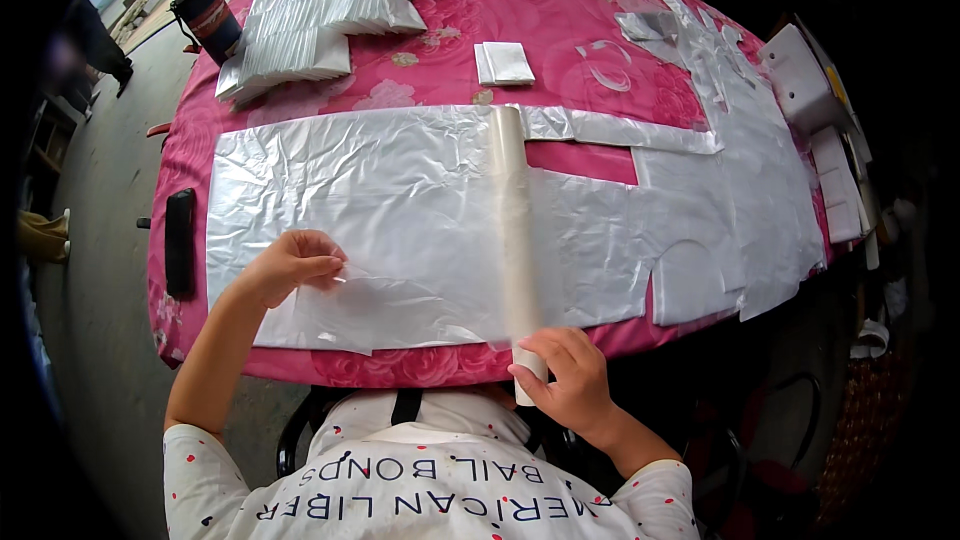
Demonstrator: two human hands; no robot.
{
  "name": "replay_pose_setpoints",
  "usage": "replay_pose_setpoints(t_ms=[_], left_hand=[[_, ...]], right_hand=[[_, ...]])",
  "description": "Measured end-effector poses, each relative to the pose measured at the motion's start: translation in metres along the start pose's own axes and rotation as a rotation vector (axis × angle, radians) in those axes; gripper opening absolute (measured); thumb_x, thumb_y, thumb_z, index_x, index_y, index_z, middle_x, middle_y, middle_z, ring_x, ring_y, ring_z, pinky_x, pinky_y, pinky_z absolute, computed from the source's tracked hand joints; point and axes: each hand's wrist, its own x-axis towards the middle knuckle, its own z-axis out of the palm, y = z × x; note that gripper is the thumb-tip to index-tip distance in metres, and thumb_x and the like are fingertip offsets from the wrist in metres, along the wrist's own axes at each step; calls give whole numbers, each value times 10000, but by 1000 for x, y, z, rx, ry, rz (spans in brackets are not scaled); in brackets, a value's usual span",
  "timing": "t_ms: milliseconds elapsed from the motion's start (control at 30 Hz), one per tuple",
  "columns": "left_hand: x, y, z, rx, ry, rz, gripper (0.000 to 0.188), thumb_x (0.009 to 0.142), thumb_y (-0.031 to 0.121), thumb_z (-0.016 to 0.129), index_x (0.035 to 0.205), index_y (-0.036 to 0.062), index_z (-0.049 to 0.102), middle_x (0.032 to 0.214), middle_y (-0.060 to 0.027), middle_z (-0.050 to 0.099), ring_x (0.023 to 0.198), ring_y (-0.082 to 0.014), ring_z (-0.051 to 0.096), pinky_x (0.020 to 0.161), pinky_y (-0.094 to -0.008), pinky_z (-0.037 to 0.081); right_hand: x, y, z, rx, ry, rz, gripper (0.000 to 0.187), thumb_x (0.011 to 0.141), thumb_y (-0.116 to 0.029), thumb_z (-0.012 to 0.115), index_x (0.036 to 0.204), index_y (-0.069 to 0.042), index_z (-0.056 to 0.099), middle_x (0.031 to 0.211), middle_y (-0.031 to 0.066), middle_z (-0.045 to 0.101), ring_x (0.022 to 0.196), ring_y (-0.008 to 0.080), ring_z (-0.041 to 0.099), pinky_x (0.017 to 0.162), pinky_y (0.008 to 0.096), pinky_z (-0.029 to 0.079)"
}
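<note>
One long, whitish cylindrical roll [514,210] lies across flat silvery-white plastic sheets [300,165] on the desk [440,75] covered in pink floral cloth, its near end past the edge. We find the left hand [303,265] pinched together on thin translucent film [420,292] left of the roll; the right hand [568,375] is partly curled, gripping the roll's near end. We note folded white packets [300,35] at far left.

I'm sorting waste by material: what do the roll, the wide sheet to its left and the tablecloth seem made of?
Roll: probably thin plastic film, smooth and satiny, with soft highlights along its length.
Sheet: likely plastic film, glossy, with bright crinkles.
Tablecloth: fabric or coated plastic, I cannot tell; soft sheen, printed flowers.
</note>
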Motion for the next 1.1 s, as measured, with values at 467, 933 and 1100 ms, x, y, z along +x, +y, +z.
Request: replay_pose_setpoints(t_ms=[467,933,1100], left_hand=[[-11,26,56,1058,483,843,323,781,0,565,1102,27,537,1130,-125,563,1053,-326,520,883,-387,432],[72,-33,179,1325,269,907,621,814,193,422,1323,-130,278,1397,-287,272,1322,-390,251,1103,-449,163],[73,-29,181,1320,279,908,609,829,214,390,1315,-140,290,1389,-298,281,1323,-393,249,1103,-446,161]], right_hand=[[-17,7,2,31,-359,727,480,690,-367,741,912,30,589,776,191,653,710,294,662,646,351,519],[39,45,-5,154,-528,627,514,802,-469,640,824,44,642,656,125,633,581,163,613,552,285,481],[140,94,16,254,-477,680,658,819,-585,538,741,61,634,649,148,623,594,233,615,582,333,488]])
